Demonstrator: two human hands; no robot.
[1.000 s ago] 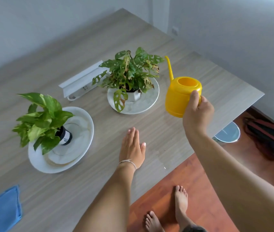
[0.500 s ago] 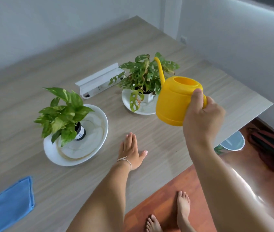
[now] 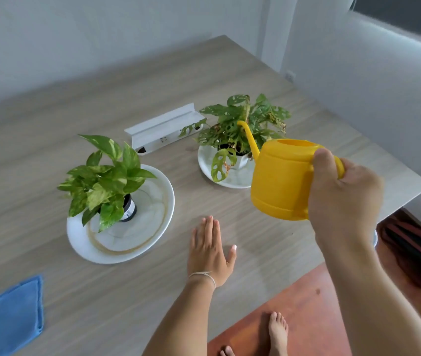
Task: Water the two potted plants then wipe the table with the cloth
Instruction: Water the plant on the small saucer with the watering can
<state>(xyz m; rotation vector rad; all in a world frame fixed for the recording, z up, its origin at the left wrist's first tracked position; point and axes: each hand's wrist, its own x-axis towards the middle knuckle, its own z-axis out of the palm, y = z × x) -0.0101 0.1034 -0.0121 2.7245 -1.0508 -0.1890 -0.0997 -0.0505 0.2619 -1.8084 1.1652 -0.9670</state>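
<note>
My right hand (image 3: 345, 199) grips the handle of a yellow watering can (image 3: 281, 178), held in the air above the table's right part. Its thin spout points up and left, in front of the holey-leaved plant (image 3: 240, 124) in a white pot on a small white plate (image 3: 232, 181). The second plant (image 3: 104, 181), with broad green leaves and a dark pot, stands on a large white plate (image 3: 150, 227) to the left. My left hand (image 3: 209, 250) lies flat, palm down, on the wooden table (image 3: 268, 255), holding nothing. A blue cloth (image 3: 6, 319) lies at the table's near left edge.
A white power strip box (image 3: 163, 129) lies behind and between the two plants. White walls close the far and right sides. Beyond the table's near-right edge are red-brown floor (image 3: 304, 314), my bare feet and a dark bag (image 3: 417, 250).
My right hand has carried the watering can left and nearer the holey-leaved plant, the spout now in front of its leaves. The left hand stays flat on the table.
</note>
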